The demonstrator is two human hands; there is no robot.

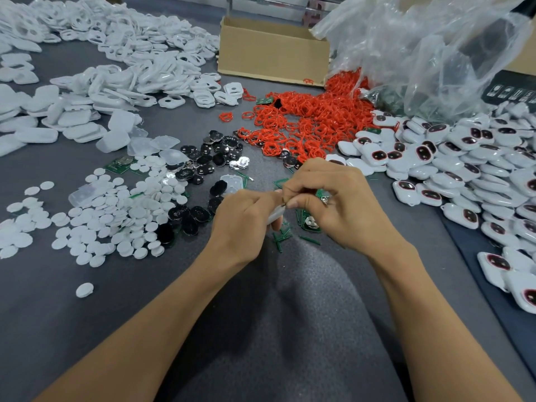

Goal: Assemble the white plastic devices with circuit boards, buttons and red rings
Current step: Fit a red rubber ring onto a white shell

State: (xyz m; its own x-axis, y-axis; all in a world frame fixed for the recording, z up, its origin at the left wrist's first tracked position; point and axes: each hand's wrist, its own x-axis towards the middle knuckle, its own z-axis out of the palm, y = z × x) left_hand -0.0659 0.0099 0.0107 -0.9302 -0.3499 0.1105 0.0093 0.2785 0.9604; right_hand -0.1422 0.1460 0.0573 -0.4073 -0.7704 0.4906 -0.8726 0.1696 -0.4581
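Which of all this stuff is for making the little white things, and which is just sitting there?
For the job: the white piece gripped by the left hand and pinched by the right hand; red rings; green circuit boards; round white buttons; white shells; finished devices.
Just lying about: cardboard box; clear plastic bag.
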